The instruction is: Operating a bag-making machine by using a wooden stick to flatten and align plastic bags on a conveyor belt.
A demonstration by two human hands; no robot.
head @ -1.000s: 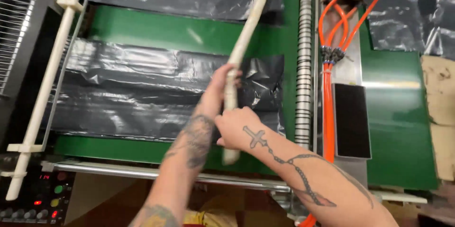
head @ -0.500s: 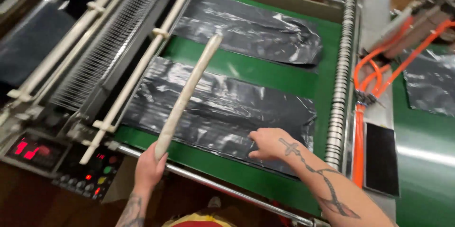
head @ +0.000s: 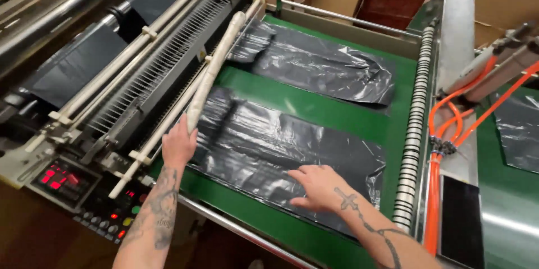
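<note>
Stick point(head: 216, 67): long, round, off-white, its long axis running from my left hand point(head: 178, 144) up and away to the right, over the machine's edge. My left hand is wrapped shut around its near end. Plastic bags point(head: 281, 151): black, glossy, wrinkled, flat on the green belt point(head: 314, 110). My right hand point(head: 318, 186) lies palm-down on them, fingers spread, gripping nothing.

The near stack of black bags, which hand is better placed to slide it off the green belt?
Probably the right hand: it lies flat on the near stack of black bags, while the left hand grips the white stick.
</note>
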